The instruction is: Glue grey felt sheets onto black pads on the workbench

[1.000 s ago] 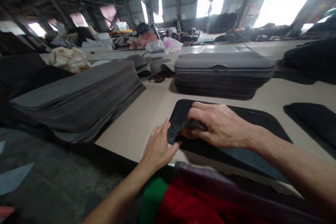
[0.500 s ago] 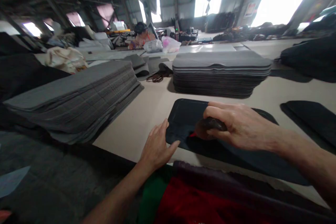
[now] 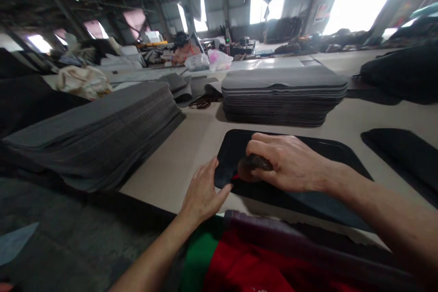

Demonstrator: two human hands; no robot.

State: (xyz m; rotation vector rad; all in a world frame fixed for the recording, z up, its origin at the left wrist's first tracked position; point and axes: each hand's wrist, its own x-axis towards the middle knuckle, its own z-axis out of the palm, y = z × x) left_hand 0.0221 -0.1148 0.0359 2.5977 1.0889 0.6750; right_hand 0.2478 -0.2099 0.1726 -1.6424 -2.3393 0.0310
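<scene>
A black flat panel with rounded corners (image 3: pixel 321 146) lies on the pale tabletop in front of me. My right hand (image 3: pixel 282 159) is closed round a dark brown rounded tool (image 3: pixel 255 167), pressed down on or just over the left part of the panel. A bit of red shows at the tool's left lower edge; its underside is hidden. My left hand (image 3: pixel 203 191) is flat at the panel's left edge, thumb spread from the fingers, fingertips touching the edge, holding nothing.
A tall stack of grey sheets (image 3: pixel 284 98) stands behind the panel. Another grey stack (image 3: pixel 96 132) is at the left table edge. A black folded piece (image 3: pixel 400 150) lies right, a dark bundle (image 3: pixel 400 73) behind it. Farther back are plastic bags (image 3: pixel 219 60) and a person (image 3: pixel 185 50).
My right hand has slid left across the panel with the brown tool, closer to my left hand. My left hand stays at the panel's left edge.
</scene>
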